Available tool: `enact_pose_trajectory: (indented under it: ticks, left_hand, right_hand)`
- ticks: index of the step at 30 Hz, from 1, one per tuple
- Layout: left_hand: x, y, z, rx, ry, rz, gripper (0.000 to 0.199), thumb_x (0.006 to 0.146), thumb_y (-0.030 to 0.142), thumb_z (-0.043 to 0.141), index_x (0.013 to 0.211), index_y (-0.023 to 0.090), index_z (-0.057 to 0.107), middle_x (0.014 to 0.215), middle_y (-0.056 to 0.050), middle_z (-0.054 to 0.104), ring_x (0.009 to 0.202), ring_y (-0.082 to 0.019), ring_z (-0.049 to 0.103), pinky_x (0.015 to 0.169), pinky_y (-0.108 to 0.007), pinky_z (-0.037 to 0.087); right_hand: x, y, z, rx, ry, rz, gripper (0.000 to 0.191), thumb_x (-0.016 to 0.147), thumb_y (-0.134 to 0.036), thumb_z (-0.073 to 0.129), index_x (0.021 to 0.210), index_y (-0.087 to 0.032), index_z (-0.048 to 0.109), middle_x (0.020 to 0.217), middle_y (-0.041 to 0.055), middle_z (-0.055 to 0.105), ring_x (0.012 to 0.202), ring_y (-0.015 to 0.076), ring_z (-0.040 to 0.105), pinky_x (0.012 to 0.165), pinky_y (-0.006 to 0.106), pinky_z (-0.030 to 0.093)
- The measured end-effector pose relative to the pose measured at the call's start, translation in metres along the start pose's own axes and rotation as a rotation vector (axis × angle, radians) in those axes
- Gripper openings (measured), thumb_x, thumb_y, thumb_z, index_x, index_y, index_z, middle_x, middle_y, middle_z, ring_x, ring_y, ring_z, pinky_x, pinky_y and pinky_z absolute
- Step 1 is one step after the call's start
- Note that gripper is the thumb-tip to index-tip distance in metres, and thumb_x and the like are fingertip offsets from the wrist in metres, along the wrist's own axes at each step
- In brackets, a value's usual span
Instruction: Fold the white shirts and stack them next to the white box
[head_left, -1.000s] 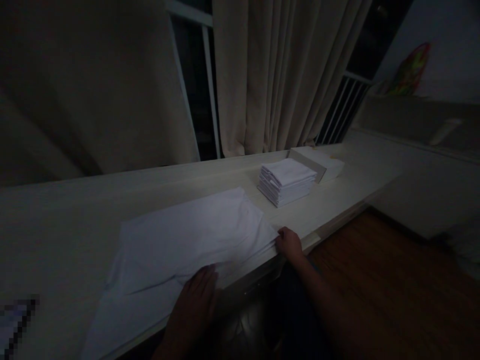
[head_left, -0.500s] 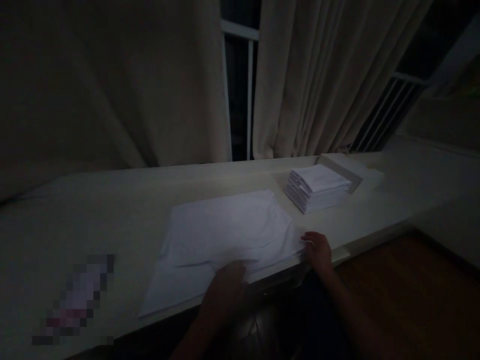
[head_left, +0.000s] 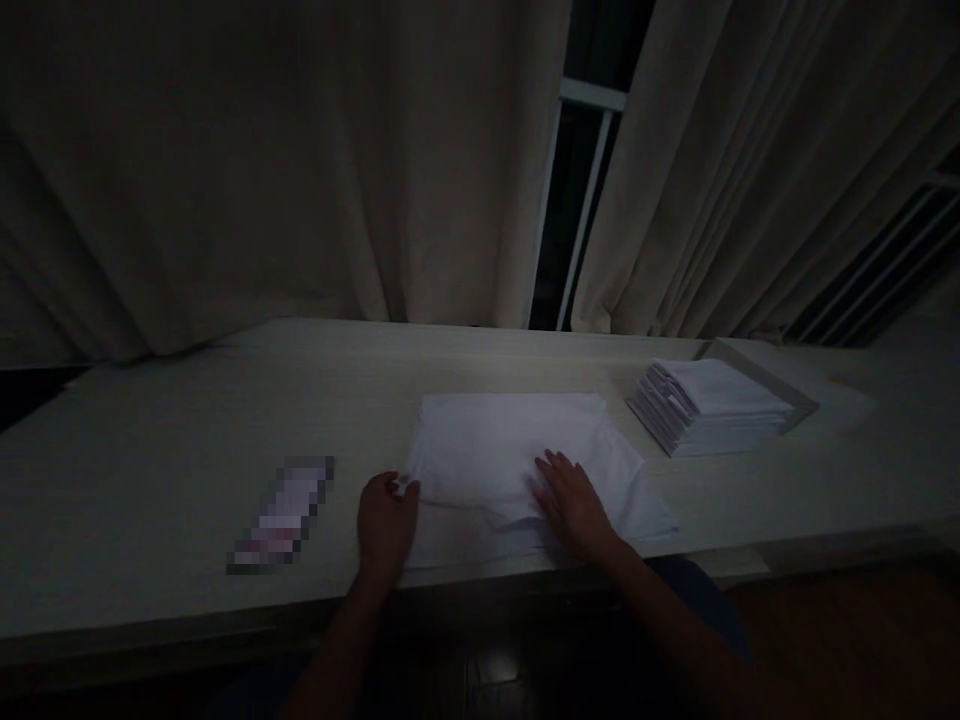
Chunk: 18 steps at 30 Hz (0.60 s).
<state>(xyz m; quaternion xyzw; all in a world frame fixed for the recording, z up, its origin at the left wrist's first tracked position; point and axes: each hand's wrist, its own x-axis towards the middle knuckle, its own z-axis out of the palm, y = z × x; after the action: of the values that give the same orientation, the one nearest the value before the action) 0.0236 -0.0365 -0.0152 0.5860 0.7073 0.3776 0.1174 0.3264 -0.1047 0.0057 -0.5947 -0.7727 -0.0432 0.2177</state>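
Note:
A white cloth lies spread on the pale tabletop, with a crease running along its near part. At its left edge, my left hand has thumb and fingers curled together around the cloth's side. My right hand rests palm down on the right half, fingers stretched out and holding nothing. A loose corner of the cloth reaches out to the right, beyond my right hand. The light is dim, so it is unclear what kind of linen or garment this is.
A neat stack of folded white cloths stands at the right on a flat grey board. To the left lies a flat oblong item, blurred into blocks. Beige curtains hang behind the table, whose front edge runs close to me.
My view has turned left. My left hand has moved to the cloth's left edge, and my right hand has gone from its right corner onto its middle. The cloth's near left part looks drawn in.

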Motion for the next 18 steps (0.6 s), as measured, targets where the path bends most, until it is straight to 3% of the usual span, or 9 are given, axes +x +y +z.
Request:
enact_pose_trajectory:
  ticks: [5, 8, 11, 18]
  left_hand:
    - [0.015, -0.013, 0.001, 0.037, -0.027, 0.003, 0.052, 0.077, 0.050, 0.055, 0.113, 0.012, 0.054, 0.101, -0.014, 0.062, 0.099, -0.029, 0.059, 0.087, -0.042, 0.048]
    - [0.015, -0.007, 0.005, 0.090, -0.060, 0.052, 0.052, 0.078, 0.055, 0.051, 0.112, 0.015, 0.055, 0.105, -0.014, 0.061, 0.096, -0.028, 0.060, 0.082, -0.041, 0.048]
    - [0.023, -0.001, 0.006, 0.180, -0.093, 0.012, 0.052, 0.081, 0.056, 0.045, 0.107, 0.013, 0.057, 0.106, -0.018, 0.060, 0.091, -0.030, 0.061, 0.076, -0.041, 0.047]
    - [0.048, 0.002, 0.008, 0.102, -0.237, -0.065, 0.037, 0.080, 0.048, 0.046, 0.076, 0.015, 0.063, 0.090, -0.018, 0.067, 0.093, -0.033, 0.063, 0.086, -0.047, 0.043]
  right_hand:
    - [0.007, -0.043, 0.033, 0.020, -0.192, -0.128, 0.061, 0.093, -0.058, 0.043, 0.146, -0.029, 0.034, 0.154, 0.0089, 0.029, 0.143, 0.0331, 0.017, 0.110, 0.060, 0.020]
    - [-0.002, -0.045, 0.041, 0.018, -0.191, -0.131, 0.065, 0.091, -0.060, 0.044, 0.147, -0.029, 0.032, 0.154, 0.0093, 0.027, 0.143, 0.0341, 0.015, 0.110, 0.061, 0.018]
    - [-0.004, -0.043, 0.040, 0.015, -0.189, -0.133, 0.064, 0.092, -0.059, 0.044, 0.147, -0.028, 0.032, 0.154, 0.0089, 0.027, 0.143, 0.0340, 0.015, 0.110, 0.061, 0.019]
    - [0.001, -0.045, 0.041, -0.012, -0.249, -0.094, 0.064, 0.093, -0.062, 0.036, 0.148, -0.030, 0.030, 0.156, 0.0049, 0.022, 0.144, 0.0322, 0.010, 0.113, 0.060, 0.014]
